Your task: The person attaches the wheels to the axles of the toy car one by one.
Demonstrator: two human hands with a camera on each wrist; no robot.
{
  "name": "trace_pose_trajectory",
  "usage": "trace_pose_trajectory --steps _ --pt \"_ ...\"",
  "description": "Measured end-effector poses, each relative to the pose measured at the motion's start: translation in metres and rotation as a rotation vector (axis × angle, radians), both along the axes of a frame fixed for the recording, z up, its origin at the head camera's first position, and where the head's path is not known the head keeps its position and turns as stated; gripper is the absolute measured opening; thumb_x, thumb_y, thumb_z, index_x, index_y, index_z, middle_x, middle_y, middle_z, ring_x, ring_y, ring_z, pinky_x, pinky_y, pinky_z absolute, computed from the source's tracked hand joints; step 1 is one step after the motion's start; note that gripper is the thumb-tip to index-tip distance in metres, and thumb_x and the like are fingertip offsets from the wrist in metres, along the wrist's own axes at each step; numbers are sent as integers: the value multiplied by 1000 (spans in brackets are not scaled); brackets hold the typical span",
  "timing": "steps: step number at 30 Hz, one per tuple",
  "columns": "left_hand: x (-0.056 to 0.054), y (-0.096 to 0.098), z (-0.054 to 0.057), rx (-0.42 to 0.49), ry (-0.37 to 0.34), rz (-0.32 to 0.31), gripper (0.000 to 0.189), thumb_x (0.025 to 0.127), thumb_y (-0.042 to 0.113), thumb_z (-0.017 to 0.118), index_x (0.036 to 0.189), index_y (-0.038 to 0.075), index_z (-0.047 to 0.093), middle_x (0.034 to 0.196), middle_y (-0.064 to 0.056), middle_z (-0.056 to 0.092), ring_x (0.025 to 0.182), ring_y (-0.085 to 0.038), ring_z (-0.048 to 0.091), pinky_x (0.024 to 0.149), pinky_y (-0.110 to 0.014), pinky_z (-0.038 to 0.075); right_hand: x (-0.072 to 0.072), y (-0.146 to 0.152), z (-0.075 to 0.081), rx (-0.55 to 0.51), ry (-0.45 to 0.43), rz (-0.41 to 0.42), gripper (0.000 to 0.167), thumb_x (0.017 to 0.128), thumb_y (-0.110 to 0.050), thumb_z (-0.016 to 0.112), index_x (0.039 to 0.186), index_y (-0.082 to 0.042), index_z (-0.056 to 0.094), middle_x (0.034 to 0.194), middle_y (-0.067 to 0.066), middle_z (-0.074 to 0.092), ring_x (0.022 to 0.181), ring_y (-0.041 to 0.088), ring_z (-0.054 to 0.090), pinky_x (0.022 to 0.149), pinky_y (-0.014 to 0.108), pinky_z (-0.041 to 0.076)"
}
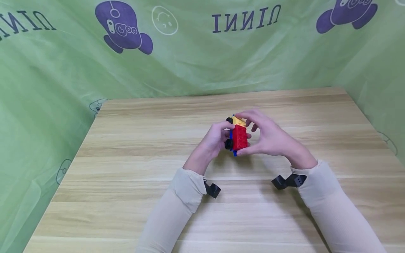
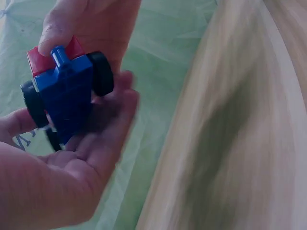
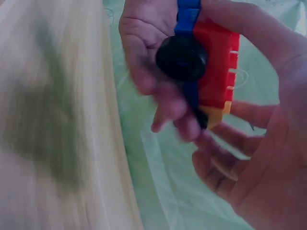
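Observation:
A toy car of building bricks is held up in both hands over the table. It has a red block [image 1: 240, 137], a yellow piece [image 1: 239, 121] at the far end, a blue chassis [image 2: 64, 98] and black wheels [image 3: 181, 58]. My left hand [image 1: 214, 140] holds the car from the wheeled side, its thumb near the yellow piece and its fingers behind the chassis. Spanning the car lengthwise, my right hand [image 1: 272, 135] grips it with the thumb at the near end of the red block and the forefinger by the yellow piece.
The wooden table [image 1: 142, 154] lies under both hands. A green printed cloth [image 1: 196, 63] hangs behind it and along the sides. Each wrist wears a small black camera device, one on the left [image 1: 212, 190] and one on the right [image 1: 289, 181].

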State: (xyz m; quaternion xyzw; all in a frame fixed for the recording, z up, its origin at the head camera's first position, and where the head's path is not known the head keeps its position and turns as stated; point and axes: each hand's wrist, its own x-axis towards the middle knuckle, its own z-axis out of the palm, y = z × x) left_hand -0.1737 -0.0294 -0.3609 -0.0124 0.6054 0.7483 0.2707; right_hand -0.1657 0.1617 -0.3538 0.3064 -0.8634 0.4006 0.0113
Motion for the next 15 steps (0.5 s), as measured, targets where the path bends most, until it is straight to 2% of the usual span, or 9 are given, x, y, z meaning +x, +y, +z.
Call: trace_pose_trajectory --steps 2,4,6,8,12,15 --pt "-1 -1 0 -117 20 15 58 93 20 49 147 1 42 105 -25 72 72 -16 67 69 -27 56 -1 -2 -1 47 -24 -26 99 61 -25 99 144 -5 50 131 10 53 106 26 52 87 43 48" --pt "-2 -4 0 -253 69 39 62 95 20 52 153 4 37 97 -17 72 72 -16 66 72 -31 58 -3 -4 -4 110 -40 -57 100 61 -26 99 145 -4 48 133 13 52 110 31 53 91 48 48" --pt "-3 -7 1 -376 123 74 62 96 21 56 153 5 38 94 -12 71 76 -22 69 76 -38 60 -4 -7 -8 181 -50 -79 103 61 -27 99 146 -3 46 136 16 51 117 34 52 98 53 47" --pt "-3 -11 2 -470 177 92 53 98 24 57 147 5 46 99 -15 74 85 -29 73 83 -44 60 -5 -10 -12 257 -47 -83 106 60 -30 99 147 -2 45 139 18 50 123 36 50 104 56 45" --pt "-3 -15 6 -563 242 94 38 99 28 57 130 6 59 103 -15 75 97 -34 72 86 -47 59 -5 -17 -22 338 -50 -45 108 59 -31 99 147 -1 45 140 18 52 129 38 47 111 56 41" --pt "-3 -15 7 -579 256 75 35 99 29 58 127 6 61 103 -14 74 98 -34 71 87 -47 59 -4 -19 -27 359 -45 -20 106 59 -31 98 146 -1 47 140 18 54 128 38 48 111 55 42"
